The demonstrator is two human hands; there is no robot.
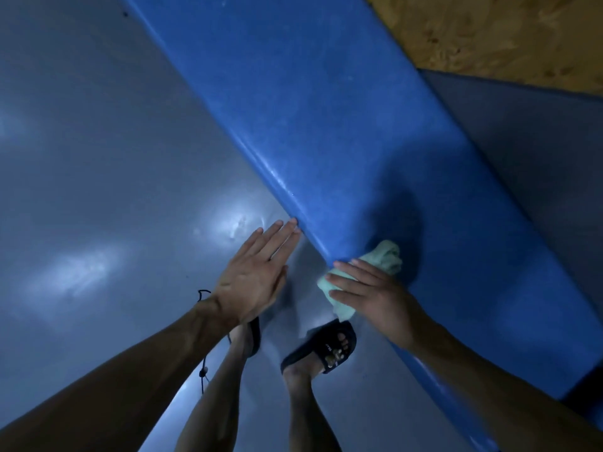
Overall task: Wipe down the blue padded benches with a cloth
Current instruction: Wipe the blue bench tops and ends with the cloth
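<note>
Forearms reach down toward the blue padded bench (326, 102), whose long axis runs diagonally up-left from the hands. Left hand (253, 272), fingers straight, touches its near edge; right hand (368, 293) presses the green cloth (385, 259) there, nearer the unwiped length.

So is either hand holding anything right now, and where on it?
The right hand presses the crumpled green cloth against the blue bench's front edge, covering its middle. The left hand holds nothing.
</note>
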